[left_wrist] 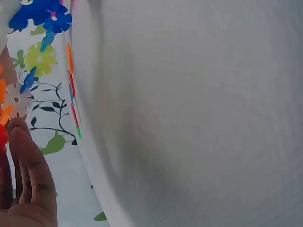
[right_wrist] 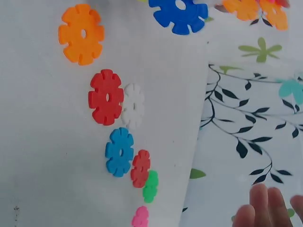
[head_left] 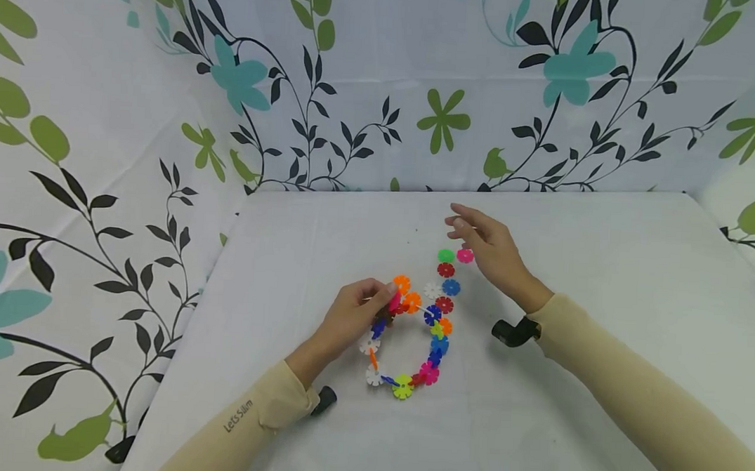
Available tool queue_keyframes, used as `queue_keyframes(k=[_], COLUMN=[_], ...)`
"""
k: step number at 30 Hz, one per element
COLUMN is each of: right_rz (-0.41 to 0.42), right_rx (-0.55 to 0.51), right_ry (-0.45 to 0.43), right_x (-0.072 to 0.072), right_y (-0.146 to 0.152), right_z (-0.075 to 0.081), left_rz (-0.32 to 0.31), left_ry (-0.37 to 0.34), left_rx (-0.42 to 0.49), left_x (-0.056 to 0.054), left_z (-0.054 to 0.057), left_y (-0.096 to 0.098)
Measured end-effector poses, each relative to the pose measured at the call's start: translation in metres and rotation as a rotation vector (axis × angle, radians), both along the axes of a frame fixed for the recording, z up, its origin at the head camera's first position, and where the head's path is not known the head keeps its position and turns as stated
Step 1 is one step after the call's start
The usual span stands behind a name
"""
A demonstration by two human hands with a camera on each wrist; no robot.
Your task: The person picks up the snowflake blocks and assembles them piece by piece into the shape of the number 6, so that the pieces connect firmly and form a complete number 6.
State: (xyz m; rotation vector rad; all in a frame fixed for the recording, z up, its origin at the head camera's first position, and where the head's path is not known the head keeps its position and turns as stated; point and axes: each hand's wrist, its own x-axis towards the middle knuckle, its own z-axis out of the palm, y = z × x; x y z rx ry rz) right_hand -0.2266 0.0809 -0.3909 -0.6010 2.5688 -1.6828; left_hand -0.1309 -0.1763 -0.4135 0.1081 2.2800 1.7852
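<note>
My left hand [head_left: 352, 310] pinches a ring-shaped chain of notched plastic flower discs [head_left: 402, 387] between thumb and fingers at its upper left. The linked discs are white, blue, orange, yellow, red and pink, slotted into one another at angles. In the left wrist view the fingertips [left_wrist: 26, 142] are right at a white disc [left_wrist: 17, 100] of the chain. My right hand [head_left: 495, 258], holding nothing, hovers with fingers extended beside a row of loose discs. A pink disc [head_left: 465, 255] lies nearest to it, next to a green disc [head_left: 445, 255].
Other loose discs lie flat on the white table [head_left: 591, 273]: a blue disc [right_wrist: 119, 152], a white disc [right_wrist: 133, 106], an orange disc [right_wrist: 81, 34] and two red ones, including this red disc [right_wrist: 106, 97]. A leaf-patterned cloth [head_left: 359, 73] hangs behind the table.
</note>
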Motion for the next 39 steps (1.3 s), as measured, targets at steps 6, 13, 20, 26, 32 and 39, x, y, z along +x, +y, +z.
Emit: queue_keyframes(k=[6, 13, 20, 26, 32, 39], right_rz=[-0.113, -0.143, -0.046, 0.061, 0.084, 0.078], right_rx=[-0.055, 0.064, 0.358, 0.479, 0.508, 0.512], right_ry=[-0.031, -0.142, -0.266, -0.251, -0.252, -0.239], right_x=[-0.008, -0.011, -0.012, -0.008, -0.005, -0.003], right_y=[0.008, 0.016, 0.021, 0.019, 0.017, 0.016], right_z=[-0.01, -0.023, -0.035, -0.039, -0.041, -0.043], left_rz=[0.034, 0.068, 0.089, 0.127, 0.144, 0.152], left_ry=[0.038, 0.031, 0.025, 0.011, 0.016, 0.023], left_rx=[0.017, 0.073, 0.092, 0.104, 0.096, 0.087], left_x=[0.001, 0.003, 0.002, 0.003, 0.003, 0.005], left_z=[-0.004, -0.004, -0.004, -0.004, -0.005, -0.004], left_y=[-0.002, -0.004, -0.005, -0.006, -0.007, -0.007])
